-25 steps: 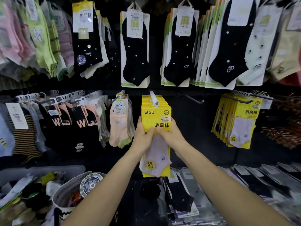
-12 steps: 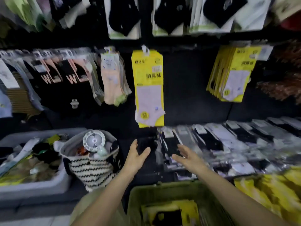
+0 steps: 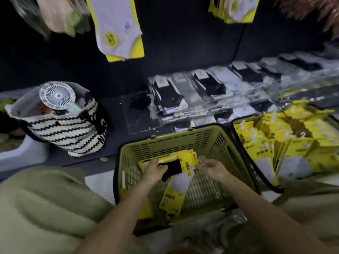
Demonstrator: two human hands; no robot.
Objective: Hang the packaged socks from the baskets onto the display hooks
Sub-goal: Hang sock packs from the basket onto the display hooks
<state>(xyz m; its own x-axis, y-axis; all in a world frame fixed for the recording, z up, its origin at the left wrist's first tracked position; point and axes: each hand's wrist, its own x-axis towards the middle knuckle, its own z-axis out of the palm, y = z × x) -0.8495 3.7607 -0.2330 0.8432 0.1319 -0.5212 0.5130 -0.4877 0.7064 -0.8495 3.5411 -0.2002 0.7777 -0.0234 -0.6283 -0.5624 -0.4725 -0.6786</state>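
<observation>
A green plastic basket stands on the floor in front of me. Both my hands are inside it. My left hand grips a yellow sock pack holding a black sock, thumb across the sock. The loosely spread fingers of my right hand touch that pack's right end. A second yellow pack with a white sock lies lower in the basket. Above, a yellow pack with a white sock hangs on the display wall.
A dark basket full of yellow sock packs sits to the right. A striped bag with a white fan stands at left. Flat clear sock packs line the low shelf. More yellow packs hang at upper right.
My hands left the hung yellow pack and dropped into the green basket. The view tilted down from the hooks. My left hand has taken hold of a black-sock pack.
</observation>
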